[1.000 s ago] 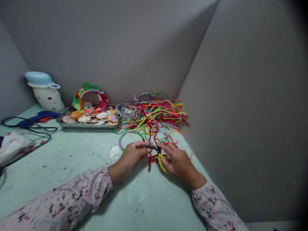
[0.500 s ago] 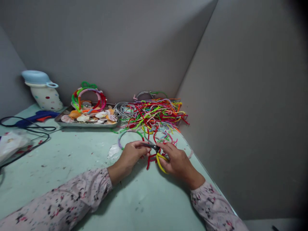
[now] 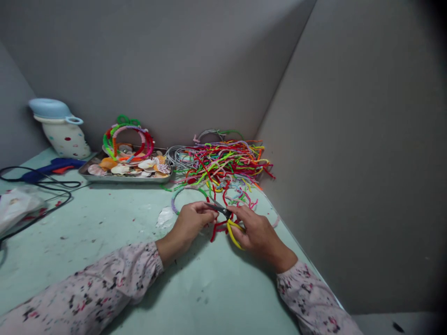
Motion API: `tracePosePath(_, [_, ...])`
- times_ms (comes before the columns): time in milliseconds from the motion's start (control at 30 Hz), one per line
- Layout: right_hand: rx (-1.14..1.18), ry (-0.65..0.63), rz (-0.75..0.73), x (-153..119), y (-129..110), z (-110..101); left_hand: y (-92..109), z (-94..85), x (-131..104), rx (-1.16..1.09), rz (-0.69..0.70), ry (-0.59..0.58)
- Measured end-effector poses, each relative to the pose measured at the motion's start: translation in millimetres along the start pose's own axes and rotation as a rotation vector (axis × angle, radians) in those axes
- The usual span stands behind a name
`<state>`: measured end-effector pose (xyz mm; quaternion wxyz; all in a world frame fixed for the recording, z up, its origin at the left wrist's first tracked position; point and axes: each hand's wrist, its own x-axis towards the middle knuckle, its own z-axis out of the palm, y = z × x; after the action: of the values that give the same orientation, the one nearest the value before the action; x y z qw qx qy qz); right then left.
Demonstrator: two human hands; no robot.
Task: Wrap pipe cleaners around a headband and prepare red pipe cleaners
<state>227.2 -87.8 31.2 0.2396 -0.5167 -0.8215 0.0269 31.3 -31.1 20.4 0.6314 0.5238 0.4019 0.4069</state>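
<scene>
My right hand [image 3: 256,235] is closed round the yellow handles of a pair of scissors [image 3: 234,235]. The dark blades are parted and point left, reaching the fingertips of my left hand [image 3: 192,223]. Those fingers are pinched on a ring [image 3: 174,199] wrapped in purple, green and red pipe cleaner; its lower part is hidden behind the hand. Red pipe cleaner pieces [image 3: 213,235] lie beside and below the blades, between my hands. Whether the blades touch the red fibre at my left fingertips I cannot make out.
Behind my hands lies a heap of colourful pipe cleaners [image 3: 230,160], with grey wire coils [image 3: 178,157] beside it. A metal tray [image 3: 129,179] holds seashells and several wrapped rings [image 3: 145,135]. At left are a bottle [image 3: 64,137], a blue tool [image 3: 45,170], a black cable [image 3: 59,207] and a plastic bag [image 3: 17,209].
The scissor blades have tilted slightly, tips rising at my left fingertips. A hanging red pipe cleaner end has shifted a little left and up. Both hands keep their hold.
</scene>
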Motion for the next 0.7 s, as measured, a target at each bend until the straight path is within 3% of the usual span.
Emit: tracePosePath(700, [0.055,0.004,-0.007,-0.6,4.2,4.1,-0.3,-0.9,0.4,0.055,0.005,0.019])
